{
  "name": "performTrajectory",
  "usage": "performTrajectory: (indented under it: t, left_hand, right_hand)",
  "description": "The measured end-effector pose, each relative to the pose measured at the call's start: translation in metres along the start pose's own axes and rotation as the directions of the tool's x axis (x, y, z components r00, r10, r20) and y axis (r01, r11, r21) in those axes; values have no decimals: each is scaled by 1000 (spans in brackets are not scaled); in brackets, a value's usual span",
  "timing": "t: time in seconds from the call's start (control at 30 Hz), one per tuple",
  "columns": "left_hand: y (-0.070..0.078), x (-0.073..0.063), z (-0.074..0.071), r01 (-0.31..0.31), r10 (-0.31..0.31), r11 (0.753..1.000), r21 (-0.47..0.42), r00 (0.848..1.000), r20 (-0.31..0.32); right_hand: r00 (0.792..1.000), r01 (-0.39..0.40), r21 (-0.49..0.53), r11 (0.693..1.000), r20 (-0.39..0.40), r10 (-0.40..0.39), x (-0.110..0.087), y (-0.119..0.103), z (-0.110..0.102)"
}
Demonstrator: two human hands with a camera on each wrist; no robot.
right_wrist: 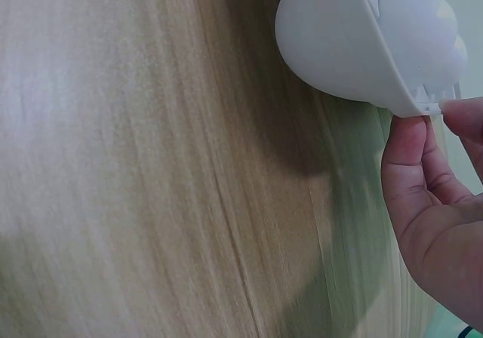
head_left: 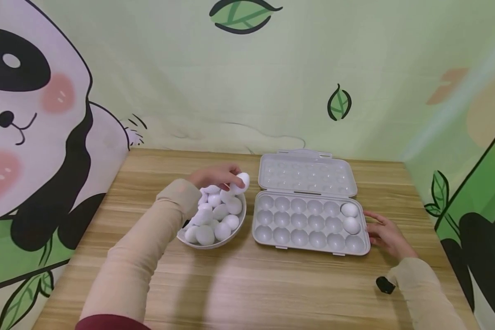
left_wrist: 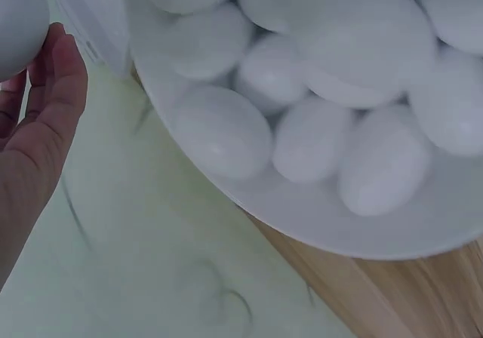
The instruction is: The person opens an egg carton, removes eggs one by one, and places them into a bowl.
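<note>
My left hand holds a white egg in its fingertips above the right rear rim of a round white bowl. Many white eggs are heaped in that bowl; the left wrist view looks down on them close up. To its right lies a light grey plastic egg carton, its lid folded back. Two white eggs sit in the carton's rightmost column, in the back and middle cups. At the carton's right edge, my right hand pinches the rim between thumb and fingers.
Both containers rest on a wood-grain table. Behind it hangs a pale green backdrop printed with leaves and a panda. A black strap piece shows by the right wrist.
</note>
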State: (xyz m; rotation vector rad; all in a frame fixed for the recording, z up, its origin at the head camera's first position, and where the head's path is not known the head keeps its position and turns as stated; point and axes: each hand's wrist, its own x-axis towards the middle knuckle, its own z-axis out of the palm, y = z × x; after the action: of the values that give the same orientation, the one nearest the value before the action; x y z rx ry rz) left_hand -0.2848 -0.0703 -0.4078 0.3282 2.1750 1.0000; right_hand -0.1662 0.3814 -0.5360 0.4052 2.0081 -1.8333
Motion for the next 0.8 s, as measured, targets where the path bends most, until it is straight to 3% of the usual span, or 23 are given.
performTrajectory:
  t: [0.1,0.2,0.3,0.4,0.57,0.8]
  left_hand:
    - [-11,-7,-6,9,-6,998,66,999,-38]
    - [-21,-13,-9,-4,24,976,218,996,-90]
    - [-29,-15,-10,-13,78,907,421,987,-138]
    - [-37,-15,-8,24,86,830,557,982,-170]
    - [-46,-17,0,91,54,778,622,976,-210]
    - [-55,-15,6,97,106,750,654,959,-264]
  right_hand:
    - [1000,4,4,1000,0,-4,0,0,0]
    - [1000,1,6,1000,-1,-1,-1,0,0]
    - [1000,-8,7,1000,-8,8,-1,0,0]
    - [1000,-20,10,1000,-11,20,-1,0,0]
    - [999,-32,4,999,-15,32,-1,-1,1]
    - [999,-32,-9,999,-12,32,-1,-2,2]
